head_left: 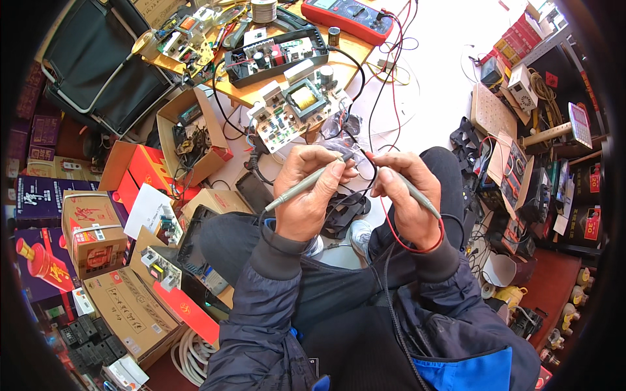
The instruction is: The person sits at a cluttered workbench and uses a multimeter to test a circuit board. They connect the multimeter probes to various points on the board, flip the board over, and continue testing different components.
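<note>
My left hand (306,207) pinches a grey test probe (297,191) with a black lead. A second grey probe (419,195) with a red lead (391,228) is gripped in my right hand (412,218). Both probe tips point inward and come close together over my lap; I cannot tell whether they touch. Just beyond my hands, a circuit board (280,128) with a yellow-wound transformer (304,98) rests at the near edge of the wooden table. The red multimeter (342,12) lies at the table's far right, with leads running from it.
Behind the board sits an open black case (251,77) with electronics inside. Another board (189,47) and a solder spool (263,11) are on the table (358,52). Cartons (130,313) crowd the left, beside a folded black chair (98,58). Equipment boxes (505,173) stand right.
</note>
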